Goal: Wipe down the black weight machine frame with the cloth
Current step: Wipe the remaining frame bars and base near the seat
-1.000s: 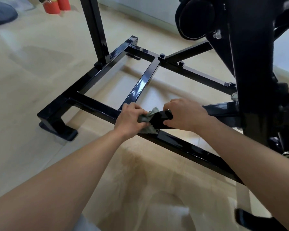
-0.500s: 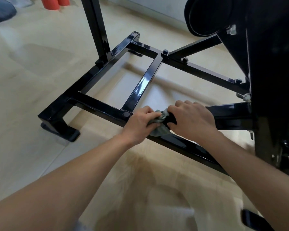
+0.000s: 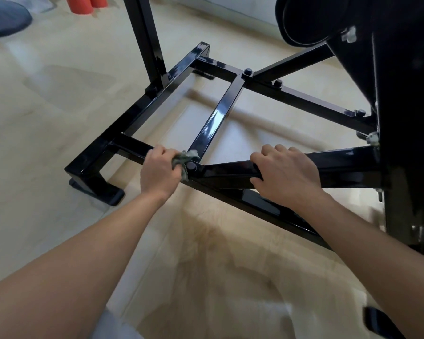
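Glossy black frame [image 3: 213, 123], grey-green cloth [image 3: 185, 159], red cylinders [image 3: 83, 4], beige floor [image 3: 47, 106]

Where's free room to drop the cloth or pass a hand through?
Open floor left of the left rail; bays either side of the centre bar. Crowded: around left hand, cloth and right hand on the frame, and by the machine column.

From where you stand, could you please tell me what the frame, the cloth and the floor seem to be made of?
Frame: probably painted steel tube, glossy black; its square bars mirror light sharply and are bolted together. Cloth: soft grey-green fabric, matte, crumpled in the left hand; its weave is too small to tell. Floor: pale, smooth, semi-gloss, perhaps tile or vinyl, given faint reflections.
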